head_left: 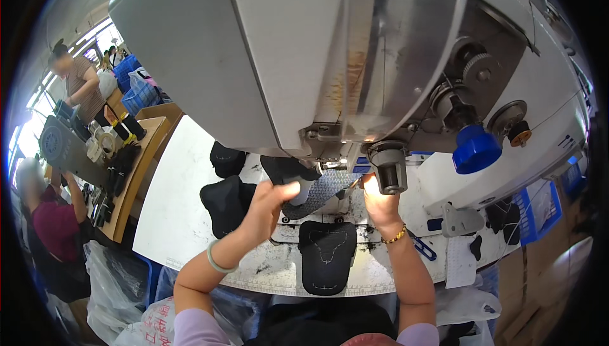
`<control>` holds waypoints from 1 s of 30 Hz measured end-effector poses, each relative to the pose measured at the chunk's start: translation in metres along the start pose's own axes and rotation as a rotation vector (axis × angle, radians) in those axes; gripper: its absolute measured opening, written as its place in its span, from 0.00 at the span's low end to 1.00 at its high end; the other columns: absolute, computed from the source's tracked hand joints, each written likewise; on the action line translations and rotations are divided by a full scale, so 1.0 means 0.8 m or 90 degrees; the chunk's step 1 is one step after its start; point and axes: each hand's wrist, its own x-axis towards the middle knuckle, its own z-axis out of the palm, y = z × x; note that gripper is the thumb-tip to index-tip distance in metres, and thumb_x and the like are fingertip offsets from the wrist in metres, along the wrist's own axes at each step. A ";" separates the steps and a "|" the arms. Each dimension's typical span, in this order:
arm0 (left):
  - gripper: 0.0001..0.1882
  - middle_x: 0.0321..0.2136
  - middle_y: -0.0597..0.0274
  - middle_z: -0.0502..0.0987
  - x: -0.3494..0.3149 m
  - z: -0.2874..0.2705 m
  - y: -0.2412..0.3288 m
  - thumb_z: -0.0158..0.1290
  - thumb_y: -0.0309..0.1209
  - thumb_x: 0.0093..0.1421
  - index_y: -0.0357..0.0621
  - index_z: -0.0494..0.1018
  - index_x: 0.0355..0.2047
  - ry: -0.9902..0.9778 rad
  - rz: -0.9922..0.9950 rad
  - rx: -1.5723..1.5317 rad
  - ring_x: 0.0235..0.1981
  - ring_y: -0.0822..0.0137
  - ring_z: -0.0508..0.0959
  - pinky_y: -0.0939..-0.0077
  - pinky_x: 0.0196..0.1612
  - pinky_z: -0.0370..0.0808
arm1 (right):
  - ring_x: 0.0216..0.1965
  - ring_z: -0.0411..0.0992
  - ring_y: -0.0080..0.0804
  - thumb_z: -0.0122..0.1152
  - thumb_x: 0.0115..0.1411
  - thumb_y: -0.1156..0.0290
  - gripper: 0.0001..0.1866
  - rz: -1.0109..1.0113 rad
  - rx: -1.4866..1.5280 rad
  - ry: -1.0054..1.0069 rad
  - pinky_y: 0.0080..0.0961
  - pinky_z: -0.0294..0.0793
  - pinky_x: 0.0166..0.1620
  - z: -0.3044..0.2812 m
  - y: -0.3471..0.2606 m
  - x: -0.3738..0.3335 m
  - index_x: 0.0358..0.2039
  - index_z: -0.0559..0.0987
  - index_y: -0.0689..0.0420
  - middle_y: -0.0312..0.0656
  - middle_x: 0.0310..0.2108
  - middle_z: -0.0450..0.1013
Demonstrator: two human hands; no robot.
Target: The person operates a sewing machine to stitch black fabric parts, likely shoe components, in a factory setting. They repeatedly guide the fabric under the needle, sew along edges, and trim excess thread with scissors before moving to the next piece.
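Note:
Under the big white sewing machine head (pixel 190 41), my left hand (pixel 261 209) has its thumb stretched toward the needle area. It grips the edge of a black fabric piece (pixel 282 169) with a pale grey underside; most of its fingers are hidden. A grey patterned piece (pixel 322 192) slants beneath the needle, just right of that thumb. My right hand (pixel 382 209) is raised beside the machine's dark round cylinder (pixel 388 167), which covers its fingertips, so its hold is unclear. A black shaped panel with light stitch lines (pixel 327 257) lies flat between my forearms.
Two more black panels, one (pixel 227 159) behind the other (pixel 225 205), lie left on the lint-strewn white table (pixel 174 209). A blue-handled tool (pixel 424 248) rests by my right wrist. Blue crates (pixel 539 209) stand at right. Two people work at machines on the left.

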 end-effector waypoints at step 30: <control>0.07 0.28 0.67 0.75 -0.007 0.056 -0.023 0.53 0.28 0.57 0.36 0.73 0.33 0.180 0.153 0.022 0.29 0.78 0.73 0.82 0.37 0.70 | 0.27 0.73 0.32 0.62 0.40 0.80 0.20 -0.332 -0.229 -0.099 0.25 0.73 0.29 -0.008 -0.014 -0.028 0.37 0.76 0.52 0.39 0.35 0.72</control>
